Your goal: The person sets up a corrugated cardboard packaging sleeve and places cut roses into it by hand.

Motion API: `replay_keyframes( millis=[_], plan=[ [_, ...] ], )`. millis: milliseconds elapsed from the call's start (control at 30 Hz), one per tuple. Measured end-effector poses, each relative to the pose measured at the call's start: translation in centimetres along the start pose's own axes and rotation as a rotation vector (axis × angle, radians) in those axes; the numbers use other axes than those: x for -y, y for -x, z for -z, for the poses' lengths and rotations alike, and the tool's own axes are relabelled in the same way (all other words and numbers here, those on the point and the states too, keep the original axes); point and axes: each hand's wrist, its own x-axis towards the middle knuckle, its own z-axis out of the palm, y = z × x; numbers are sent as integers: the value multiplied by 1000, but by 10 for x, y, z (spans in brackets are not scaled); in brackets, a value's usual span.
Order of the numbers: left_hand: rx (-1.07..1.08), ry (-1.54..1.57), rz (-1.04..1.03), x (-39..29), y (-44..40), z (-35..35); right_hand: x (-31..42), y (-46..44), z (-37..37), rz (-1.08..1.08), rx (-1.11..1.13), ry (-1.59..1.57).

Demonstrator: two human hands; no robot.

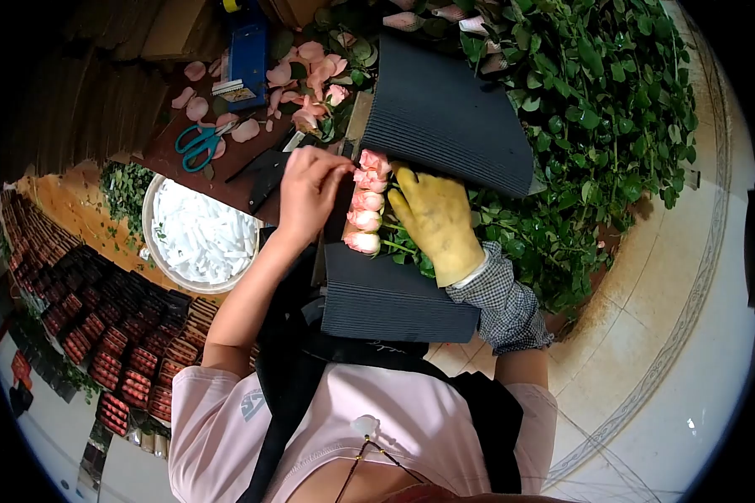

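Pink roses (367, 201) hold centre stage, blooms stacked in one row between the two hands, just right of the bare left hand (310, 191) and just left of the gloved right hand (438, 228)! That row's long axis points away from the wearer, while the green stems run crosswise, off to the right beneath the yellow glove. Nearer hand? It's close: the right lies over the stems, fingers bent and spread a little, its tips right beside the upper blooms; whether it grips, I cannot tell. Over on the left, fingertips draw into a narrow pinch at the row's far end, and anything between them is too small to make out.

Dark corrugated panels flank the action, one beyond (449, 109), one nearer the body (398, 298). Wide of the left hand, teal-handled scissors (197, 149) and loose petals (197, 109) rest on the brown tabletop (236, 159), a round tub (148, 220) of white pieces (201, 230) sits below, and leafy stems (596, 101) crowd the right flank!
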Motion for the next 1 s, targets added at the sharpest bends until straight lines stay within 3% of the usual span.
replay_keyframes(
  millis=[133, 400, 600, 767, 900, 1000],
  plan=[
    [-81, -60, 344, 13, 3, 12, 0, 0, -1, -16, 12, -34],
    [-104, 1, 27, -12, -5, 4, -3, 2, -3, 8, -22, -38],
    [-29, -27, -7, -22, -11, -4, -1, 0, -1, 11, -72, -54],
    [-39, -89, -59, -17, -14, -8, 1, -2, 2, -35, 72, -16],
    [-39, -134, -80, -19, -17, -9, 1, -2, 1, -25, 54, 19],
    [-120, -75, 40, -14, -15, -4, 0, -1, 0, -23, 22, 46]
  ],
)
